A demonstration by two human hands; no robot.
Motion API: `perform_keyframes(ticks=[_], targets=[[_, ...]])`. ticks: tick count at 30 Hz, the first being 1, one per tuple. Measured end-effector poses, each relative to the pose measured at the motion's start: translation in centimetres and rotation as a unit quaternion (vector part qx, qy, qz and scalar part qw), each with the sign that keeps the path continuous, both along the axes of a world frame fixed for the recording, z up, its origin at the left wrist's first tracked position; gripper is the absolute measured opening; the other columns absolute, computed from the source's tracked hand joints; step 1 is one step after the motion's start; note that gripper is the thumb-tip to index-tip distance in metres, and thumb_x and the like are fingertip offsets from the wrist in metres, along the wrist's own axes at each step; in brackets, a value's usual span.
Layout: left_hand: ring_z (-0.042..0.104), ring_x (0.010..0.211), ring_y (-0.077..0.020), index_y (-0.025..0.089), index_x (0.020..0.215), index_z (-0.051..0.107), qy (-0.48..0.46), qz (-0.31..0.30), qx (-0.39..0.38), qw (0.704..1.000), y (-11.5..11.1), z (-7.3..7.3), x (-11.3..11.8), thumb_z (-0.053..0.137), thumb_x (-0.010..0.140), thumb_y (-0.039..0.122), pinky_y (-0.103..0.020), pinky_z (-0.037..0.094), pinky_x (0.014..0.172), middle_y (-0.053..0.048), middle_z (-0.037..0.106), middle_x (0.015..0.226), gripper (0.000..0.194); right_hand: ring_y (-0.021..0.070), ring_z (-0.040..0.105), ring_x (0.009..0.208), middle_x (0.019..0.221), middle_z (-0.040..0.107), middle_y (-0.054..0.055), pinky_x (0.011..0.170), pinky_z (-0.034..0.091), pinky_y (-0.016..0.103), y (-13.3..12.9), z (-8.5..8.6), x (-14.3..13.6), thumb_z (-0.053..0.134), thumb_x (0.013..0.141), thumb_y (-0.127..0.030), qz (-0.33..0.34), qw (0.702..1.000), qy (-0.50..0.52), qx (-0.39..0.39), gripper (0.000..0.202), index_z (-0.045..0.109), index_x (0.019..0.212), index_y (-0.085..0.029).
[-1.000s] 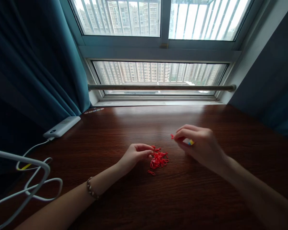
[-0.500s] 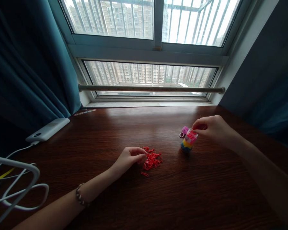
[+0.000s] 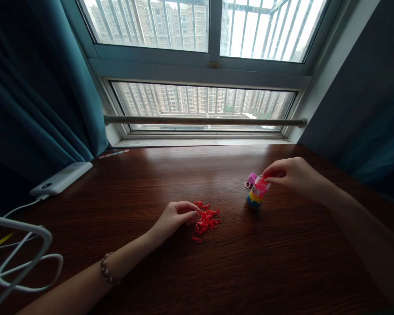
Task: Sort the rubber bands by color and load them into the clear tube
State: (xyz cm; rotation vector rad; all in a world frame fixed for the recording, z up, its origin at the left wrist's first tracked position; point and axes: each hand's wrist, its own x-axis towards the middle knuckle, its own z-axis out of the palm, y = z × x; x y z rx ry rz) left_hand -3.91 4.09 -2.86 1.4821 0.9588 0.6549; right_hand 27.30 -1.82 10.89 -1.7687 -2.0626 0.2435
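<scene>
Red loops [image 3: 207,219] lie in a loose pile on the dark wooden table, with one stray loop [image 3: 196,239] just in front. My left hand [image 3: 177,216] rests at the pile's left edge, thumb and fingertips pinched together; whatever is between them is too small to make out. To the right, a small clear jar [image 3: 258,191] with blue, yellow and pink-red layers leans slightly. My right hand [image 3: 290,175] is at its open mouth, finger and thumb closed on something red. A purple cap [image 3: 252,177] is behind the jar's left side.
A white power bank [image 3: 61,178] with a plugged-in cable lies at the back left. Thick white cables [image 3: 36,258] loop at the left edge. A metal bar [image 3: 203,121] crosses before the window, beyond the table [image 3: 170,170]. Blue curtains [image 3: 46,87] hang at left.
The view has shifted very slightly. Both hands keep nearly the same places, at the pile and at the jar's mouth.
</scene>
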Motion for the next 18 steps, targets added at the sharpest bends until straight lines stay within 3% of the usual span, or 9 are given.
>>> perform_keyframes(ticks=[18], targets=[[0.051, 0.055, -0.0106, 0.011, 0.08, 0.064, 0.003, -0.013, 0.013, 1.0, 0.04, -0.15, -0.06, 0.063, 0.067, 0.031, -0.022, 0.041, 0.053, -0.004, 0.064, 0.065, 0.024, 0.0161, 0.063, 0.071, 0.078, 0.069, 0.0, 0.065, 0.051, 0.024, -0.51, 0.36, 0.22, 0.053, 0.072, -0.02, 0.013, 0.998, 0.052, 0.038, 0.019, 0.068, 0.083, -0.018]])
